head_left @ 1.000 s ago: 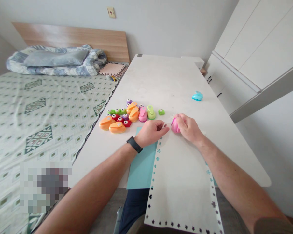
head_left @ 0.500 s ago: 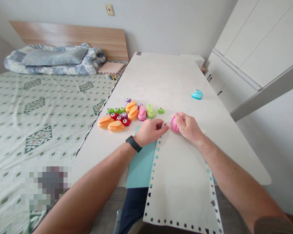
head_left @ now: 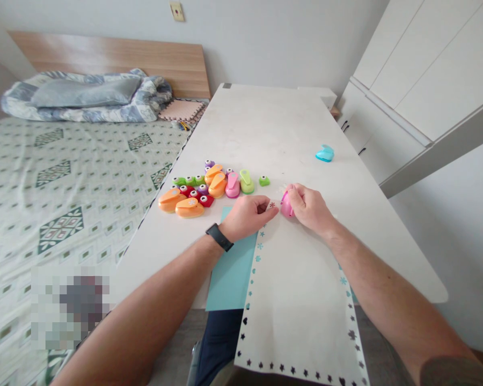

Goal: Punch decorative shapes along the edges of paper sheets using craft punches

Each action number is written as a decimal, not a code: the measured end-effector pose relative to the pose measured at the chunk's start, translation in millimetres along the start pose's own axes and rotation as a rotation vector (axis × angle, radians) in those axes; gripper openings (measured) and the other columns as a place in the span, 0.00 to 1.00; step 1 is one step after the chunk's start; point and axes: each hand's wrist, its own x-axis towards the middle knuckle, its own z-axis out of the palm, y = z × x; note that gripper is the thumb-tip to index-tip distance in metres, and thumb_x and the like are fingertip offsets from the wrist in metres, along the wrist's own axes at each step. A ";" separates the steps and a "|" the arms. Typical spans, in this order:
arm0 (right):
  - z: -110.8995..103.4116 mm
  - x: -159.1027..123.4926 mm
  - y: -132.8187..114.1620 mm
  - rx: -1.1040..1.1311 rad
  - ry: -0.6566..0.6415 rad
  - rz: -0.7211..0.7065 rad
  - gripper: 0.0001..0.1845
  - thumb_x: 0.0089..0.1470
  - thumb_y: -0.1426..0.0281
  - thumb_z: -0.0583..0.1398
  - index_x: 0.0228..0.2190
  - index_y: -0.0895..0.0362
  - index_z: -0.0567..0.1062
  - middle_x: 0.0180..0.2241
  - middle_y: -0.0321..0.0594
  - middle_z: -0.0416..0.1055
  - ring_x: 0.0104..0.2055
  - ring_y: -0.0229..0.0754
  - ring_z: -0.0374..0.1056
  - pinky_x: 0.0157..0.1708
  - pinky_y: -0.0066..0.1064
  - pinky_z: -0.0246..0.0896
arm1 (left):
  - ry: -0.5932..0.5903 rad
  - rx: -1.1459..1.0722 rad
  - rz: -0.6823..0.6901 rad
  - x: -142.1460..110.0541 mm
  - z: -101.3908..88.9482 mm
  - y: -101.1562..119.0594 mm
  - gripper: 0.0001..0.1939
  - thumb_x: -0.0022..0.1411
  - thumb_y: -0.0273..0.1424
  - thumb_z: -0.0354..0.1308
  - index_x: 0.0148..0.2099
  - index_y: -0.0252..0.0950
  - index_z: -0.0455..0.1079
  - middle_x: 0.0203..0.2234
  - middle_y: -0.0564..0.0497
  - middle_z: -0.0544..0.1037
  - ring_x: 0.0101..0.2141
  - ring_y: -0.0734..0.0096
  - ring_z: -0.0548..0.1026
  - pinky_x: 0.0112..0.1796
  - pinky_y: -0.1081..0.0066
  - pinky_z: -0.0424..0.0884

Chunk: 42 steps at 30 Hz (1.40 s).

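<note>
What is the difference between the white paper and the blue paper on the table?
The white paper has a border of small punched shapes, but the blue paper looks plain. The white paper lies partly over the blue paper, not under it. The white paper also hangs past the near edge of the table, while the blue paper ends about at that edge. Both are flat sheets.
</note>
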 end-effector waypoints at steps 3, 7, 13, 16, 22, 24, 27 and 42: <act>0.4 0.2 0.5 -0.004 0.001 0.000 0.29 0.67 0.48 0.46 0.24 0.52 0.68 0.20 0.35 0.69 0.25 0.41 0.64 0.29 0.33 0.54 | -0.005 -0.004 0.000 -0.1 0.0 0.4 0.21 0.64 0.42 0.55 0.24 0.36 0.57 0.18 0.58 0.59 0.22 0.78 0.56 0.23 0.73 0.51; 0.7 0.6 0.8 -0.005 0.000 0.002 0.28 0.67 0.48 0.46 0.26 0.52 0.70 0.20 0.35 0.70 0.26 0.41 0.65 0.30 0.33 0.54 | -0.007 -0.012 0.004 -0.2 0.0 0.6 0.20 0.64 0.42 0.55 0.25 0.36 0.58 0.18 0.58 0.59 0.22 0.79 0.56 0.23 0.73 0.51; 0.5 0.4 1.5 -0.012 -0.002 0.004 0.28 0.67 0.48 0.46 0.28 0.52 0.72 0.21 0.36 0.70 0.26 0.41 0.66 0.30 0.33 0.54 | 0.005 -0.004 0.011 -0.3 0.1 -0.1 0.20 0.64 0.41 0.56 0.24 0.35 0.57 0.18 0.58 0.59 0.22 0.79 0.56 0.23 0.73 0.51; 0.8 0.0 1.7 -0.006 -0.002 0.007 0.28 0.67 0.48 0.45 0.29 0.52 0.73 0.21 0.36 0.70 0.26 0.42 0.66 0.30 0.33 0.54 | 0.001 -0.006 0.018 -0.2 -0.1 -0.8 0.20 0.64 0.41 0.55 0.25 0.35 0.57 0.18 0.58 0.59 0.22 0.79 0.56 0.23 0.73 0.52; 0.9 0.4 1.1 -0.009 -0.005 0.009 0.28 0.67 0.49 0.46 0.28 0.52 0.72 0.21 0.35 0.70 0.26 0.41 0.66 0.30 0.33 0.54 | -0.002 -0.007 0.019 0.2 -0.1 -2.4 0.20 0.64 0.41 0.56 0.25 0.36 0.57 0.18 0.58 0.59 0.22 0.79 0.56 0.24 0.73 0.51; 0.9 0.7 0.9 -0.012 -0.002 0.010 0.27 0.67 0.49 0.46 0.28 0.52 0.71 0.21 0.35 0.69 0.26 0.41 0.66 0.30 0.33 0.54 | -0.001 -0.006 0.021 0.3 0.1 -2.7 0.20 0.64 0.41 0.56 0.25 0.35 0.57 0.18 0.58 0.59 0.22 0.79 0.56 0.24 0.73 0.51; 1.4 1.2 1.3 -0.020 0.006 0.002 0.27 0.67 0.50 0.47 0.27 0.52 0.71 0.21 0.35 0.69 0.26 0.40 0.65 0.30 0.32 0.54 | -0.001 0.002 0.020 0.6 0.4 -2.9 0.20 0.64 0.41 0.56 0.24 0.35 0.57 0.18 0.58 0.59 0.22 0.79 0.55 0.23 0.73 0.51; 3.9 5.2 3.0 -0.007 0.009 -0.037 0.21 0.67 0.61 0.48 0.29 0.54 0.74 0.26 0.37 0.75 0.31 0.41 0.70 0.34 0.30 0.57 | -0.010 0.016 0.032 0.6 1.6 -7.7 0.20 0.65 0.41 0.55 0.25 0.35 0.58 0.19 0.58 0.59 0.23 0.79 0.55 0.24 0.73 0.51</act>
